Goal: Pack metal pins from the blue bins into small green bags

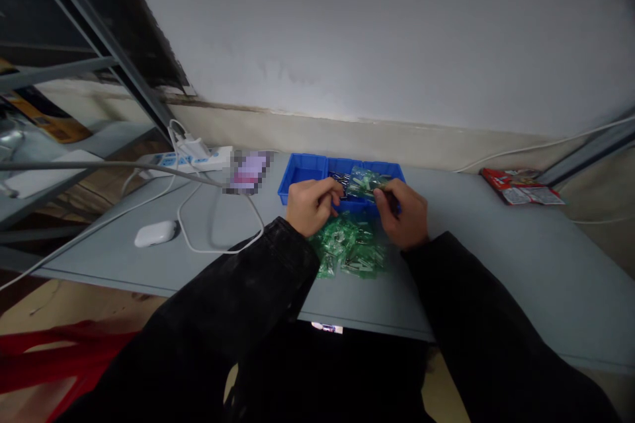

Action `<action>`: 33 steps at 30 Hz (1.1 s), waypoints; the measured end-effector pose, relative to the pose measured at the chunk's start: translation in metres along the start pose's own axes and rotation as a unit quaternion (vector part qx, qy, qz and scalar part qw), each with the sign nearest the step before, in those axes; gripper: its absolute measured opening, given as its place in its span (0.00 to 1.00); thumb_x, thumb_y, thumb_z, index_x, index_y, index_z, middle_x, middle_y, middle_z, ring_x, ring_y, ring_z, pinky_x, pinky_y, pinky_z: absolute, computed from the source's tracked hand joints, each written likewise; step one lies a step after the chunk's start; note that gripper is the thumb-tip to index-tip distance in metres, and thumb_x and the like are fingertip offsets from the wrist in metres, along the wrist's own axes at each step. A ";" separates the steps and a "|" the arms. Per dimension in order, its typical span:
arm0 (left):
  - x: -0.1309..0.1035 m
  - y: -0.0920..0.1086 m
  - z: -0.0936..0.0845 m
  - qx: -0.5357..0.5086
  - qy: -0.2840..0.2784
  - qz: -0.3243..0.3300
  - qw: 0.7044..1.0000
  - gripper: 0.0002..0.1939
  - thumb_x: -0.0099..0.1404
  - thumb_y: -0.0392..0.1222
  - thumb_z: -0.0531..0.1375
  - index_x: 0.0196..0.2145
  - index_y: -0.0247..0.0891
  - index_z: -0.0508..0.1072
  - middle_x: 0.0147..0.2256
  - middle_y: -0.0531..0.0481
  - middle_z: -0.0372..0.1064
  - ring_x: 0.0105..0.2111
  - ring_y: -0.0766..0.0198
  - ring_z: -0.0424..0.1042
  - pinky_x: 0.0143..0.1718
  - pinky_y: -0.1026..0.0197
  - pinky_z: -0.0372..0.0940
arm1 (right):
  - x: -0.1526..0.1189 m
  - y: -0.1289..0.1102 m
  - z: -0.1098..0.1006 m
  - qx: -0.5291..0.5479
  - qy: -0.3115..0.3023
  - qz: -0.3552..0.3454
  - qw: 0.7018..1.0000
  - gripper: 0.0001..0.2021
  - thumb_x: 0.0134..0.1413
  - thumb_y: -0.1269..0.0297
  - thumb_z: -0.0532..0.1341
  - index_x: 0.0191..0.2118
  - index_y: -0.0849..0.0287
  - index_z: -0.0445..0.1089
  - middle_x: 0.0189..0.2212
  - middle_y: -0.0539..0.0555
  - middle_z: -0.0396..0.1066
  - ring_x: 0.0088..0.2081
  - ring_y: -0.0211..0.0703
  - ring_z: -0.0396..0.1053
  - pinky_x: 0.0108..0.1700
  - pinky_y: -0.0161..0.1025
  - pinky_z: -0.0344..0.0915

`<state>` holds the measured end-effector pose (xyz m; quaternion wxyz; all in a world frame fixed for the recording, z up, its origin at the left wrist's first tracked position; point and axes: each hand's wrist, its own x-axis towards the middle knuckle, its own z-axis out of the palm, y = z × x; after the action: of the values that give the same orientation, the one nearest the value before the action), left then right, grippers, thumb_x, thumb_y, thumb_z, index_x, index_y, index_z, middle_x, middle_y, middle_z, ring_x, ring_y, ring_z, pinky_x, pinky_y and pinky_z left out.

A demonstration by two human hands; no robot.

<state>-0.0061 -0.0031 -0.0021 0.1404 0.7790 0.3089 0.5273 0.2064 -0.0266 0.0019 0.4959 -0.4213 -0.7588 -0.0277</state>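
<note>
A blue divided tray (303,160) stands near the wall, with dark slim pieces (340,180) in its middle compartment. My right hand (405,213) pinches a clear green plastic packet (366,180) over the tray's right part. At the tray's front edge, my left hand (310,206) has its fingers curled together; whatever they hold, if anything, is too small to make out. A pile of green plastic packets (347,242) lies on the table in front of the tray, below and between both hands.
On the grey table (496,277), a white power strip (213,158), looped white cable, blurred phone (251,170) and white earphone case (155,234) lie to the left. A red packet (520,186) lies at the right. A metal shelf stands far left.
</note>
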 end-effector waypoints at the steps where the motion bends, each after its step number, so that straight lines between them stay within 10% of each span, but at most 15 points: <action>1: 0.000 0.000 0.000 0.000 -0.001 0.000 1.000 0.18 0.55 0.21 0.49 0.31 0.37 0.74 0.25 0.57 0.72 0.20 0.74 0.72 0.25 0.70 0.68 | 0.000 0.000 0.000 -0.001 0.000 -0.001 1.000 0.09 0.66 0.65 0.57 0.31 0.56 0.62 0.23 0.46 0.58 0.24 0.36 0.58 0.29 0.37 0.56; 33: 0.001 0.000 -0.001 0.015 -0.005 0.014 1.000 0.18 0.55 0.21 0.49 0.31 0.37 0.74 0.24 0.57 0.72 0.21 0.72 0.73 0.28 0.69 0.69 | 0.000 0.000 0.000 0.001 0.006 -0.005 1.000 0.09 0.65 0.66 0.58 0.31 0.57 0.62 0.23 0.46 0.58 0.23 0.36 0.57 0.29 0.37 0.55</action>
<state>-0.0067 -0.0029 -0.0006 0.1233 0.7880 0.3048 0.5206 0.2057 -0.0265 0.0021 0.5006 -0.4174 -0.7578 -0.0321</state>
